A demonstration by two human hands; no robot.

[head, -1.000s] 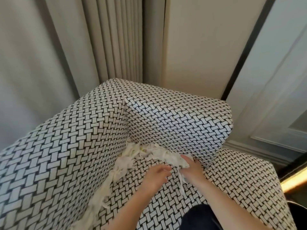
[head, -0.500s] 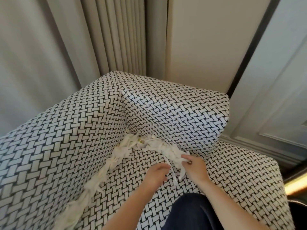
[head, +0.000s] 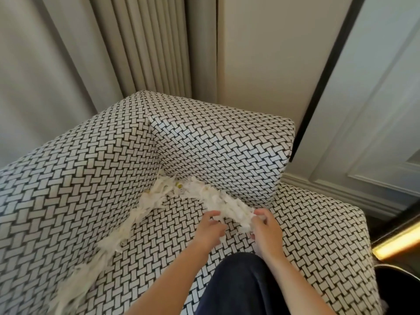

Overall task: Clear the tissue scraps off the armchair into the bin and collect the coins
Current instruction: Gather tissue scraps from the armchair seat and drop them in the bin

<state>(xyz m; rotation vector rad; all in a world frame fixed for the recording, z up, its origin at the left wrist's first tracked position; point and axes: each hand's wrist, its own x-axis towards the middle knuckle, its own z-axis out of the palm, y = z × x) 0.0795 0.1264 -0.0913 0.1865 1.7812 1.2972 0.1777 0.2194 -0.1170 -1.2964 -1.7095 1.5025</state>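
The armchair (head: 95,178), covered in a black-and-white woven pattern, fills the middle of the view, its back at the left and one arm at the far side. White tissue scraps (head: 159,196) lie in a long strip along the crease where the seat meets the back and the arm, running from the near left up to the far corner and then right along the foot of the arm.

The right hand (head: 266,233) is at the right end of that strip, its fingers (head: 256,220) curled around a bunch of scraps and gripping it just above the seat. The left hand (head: 210,230) is just beside it to the left, fingers loosely bent and partly spread, their tips touching the same bunch; whether it grips any cannot be told.

In the far corner, a small yellowish coin (head: 179,184) shows among the scraps. A small round thing sits in the strip nearer left, too blurred to name.

A dark trouser leg (head: 238,285) is at the near edge between the forearms. At the near right edge is the dark rim of a bin (head: 400,289). Curtains (head: 147,53) hang behind the chair.
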